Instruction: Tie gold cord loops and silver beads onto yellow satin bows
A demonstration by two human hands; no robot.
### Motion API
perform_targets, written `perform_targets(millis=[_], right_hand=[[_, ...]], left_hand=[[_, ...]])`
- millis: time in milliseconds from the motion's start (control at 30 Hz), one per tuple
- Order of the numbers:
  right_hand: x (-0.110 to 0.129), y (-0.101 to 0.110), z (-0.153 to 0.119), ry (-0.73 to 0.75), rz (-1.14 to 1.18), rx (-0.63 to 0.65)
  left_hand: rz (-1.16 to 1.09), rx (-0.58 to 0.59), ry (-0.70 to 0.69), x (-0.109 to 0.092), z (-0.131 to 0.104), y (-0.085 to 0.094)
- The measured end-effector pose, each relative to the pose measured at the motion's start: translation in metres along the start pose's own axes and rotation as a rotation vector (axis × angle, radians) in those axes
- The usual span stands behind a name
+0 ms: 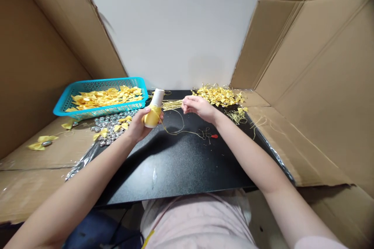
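Observation:
My left hand [139, 125] grips a white tube [156, 101] with a yellow ribbon piece [152, 117] wrapped round its lower part, held above the black tabletop [175, 167]. My right hand [198, 107] is to the right of the tube, fingers pinched on a thin gold cord [179, 127] that loops down over the table. A bundle of cut gold cords [172, 104] lies just behind the two hands.
A turquoise basket [67, 102] of yellow ribbon pieces stands at the back left. Silver beads [108, 125] and several yellow bows lie beside it. A heap of finished bows [217, 95] lies at the back right. Cardboard walls flank both sides.

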State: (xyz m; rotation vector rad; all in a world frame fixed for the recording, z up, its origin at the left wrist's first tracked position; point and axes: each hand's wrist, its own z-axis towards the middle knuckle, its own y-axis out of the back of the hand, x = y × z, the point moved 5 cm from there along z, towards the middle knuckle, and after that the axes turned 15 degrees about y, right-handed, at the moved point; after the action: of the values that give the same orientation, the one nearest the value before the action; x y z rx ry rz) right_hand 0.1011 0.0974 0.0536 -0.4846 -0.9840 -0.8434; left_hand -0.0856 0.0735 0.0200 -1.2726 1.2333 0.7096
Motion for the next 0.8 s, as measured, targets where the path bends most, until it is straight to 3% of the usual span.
perform_targets(millis=[133, 267, 400, 600, 800], right_hand=[[0.008, 0.005, -0.002, -0.117, -0.086, -0.022], [-0.01, -0.024, -0.003, -0.169, -0.262, 0.063], [-0.026, -0.043, 0.0, -0.134, -0.242, 0.135], [-0.016, -0.025, 0.0, -0.133, -0.023, 0.169], [-0.007, -0.005, 0.003, -0.1, 0.009, 0.045]], left_hand=[[0.018, -0.003, -0.01, 0.006, 0.003, -0.001], [0.077, -0.035, -0.012, 0.012, 0.004, 0.001], [0.141, -0.026, -0.011, 0.015, 0.004, 0.001], [0.178, 0.007, 0.023, 0.018, 0.003, -0.005], [0.123, 0.065, 0.064, 0.018, 0.002, -0.009]])
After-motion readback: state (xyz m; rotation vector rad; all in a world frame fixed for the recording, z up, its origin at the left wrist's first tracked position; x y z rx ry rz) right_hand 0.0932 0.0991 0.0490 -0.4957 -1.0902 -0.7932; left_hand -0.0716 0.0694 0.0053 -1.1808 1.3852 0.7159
